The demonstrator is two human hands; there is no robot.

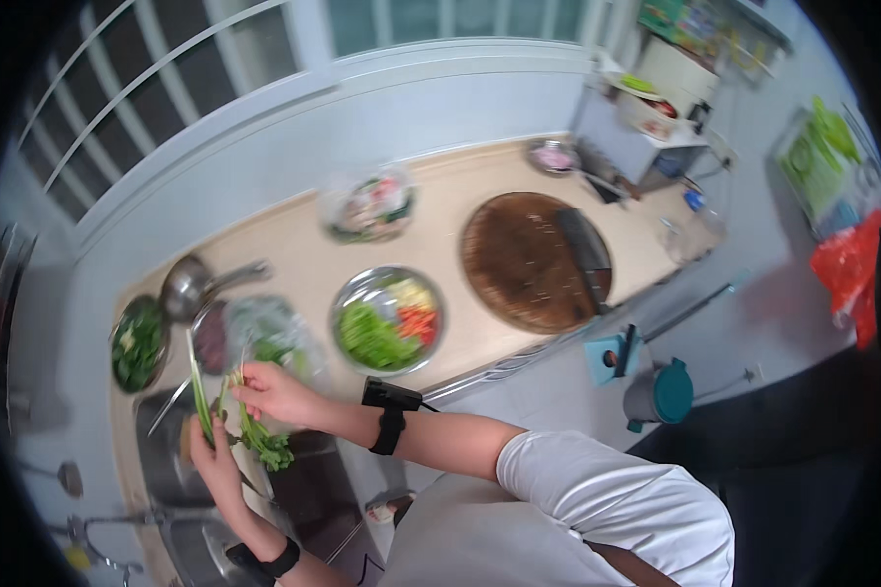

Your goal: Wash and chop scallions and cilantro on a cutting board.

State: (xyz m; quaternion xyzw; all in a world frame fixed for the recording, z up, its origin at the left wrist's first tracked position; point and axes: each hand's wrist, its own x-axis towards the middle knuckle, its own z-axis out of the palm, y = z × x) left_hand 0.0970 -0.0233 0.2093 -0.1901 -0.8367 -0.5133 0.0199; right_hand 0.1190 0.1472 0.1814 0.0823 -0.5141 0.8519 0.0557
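Observation:
My left hand (214, 449) holds long green stalks (199, 381), perhaps scallion or celery, over the edge of the sink (163, 469). Close by on its right, my right hand (275, 392) pinches thin leafy stems (266, 442) whose leaves hang down towards me. Just beyond my hands lies a clear plastic bag (264, 326) with greens in it. A bowl of dark reddish food (209, 339) stands partly behind that bag. To the left, a metal bowl holds dark green leaves (136, 345).
A steel bowl (335, 334) holds chopped green, red and pale pieces. Right of it, a cleaver (584, 246) lies on a round wooden chopping board (517, 271). Behind are a metal ladle (187, 287) and a bag of food (374, 205). A lidded bin (661, 396) stands below the counter.

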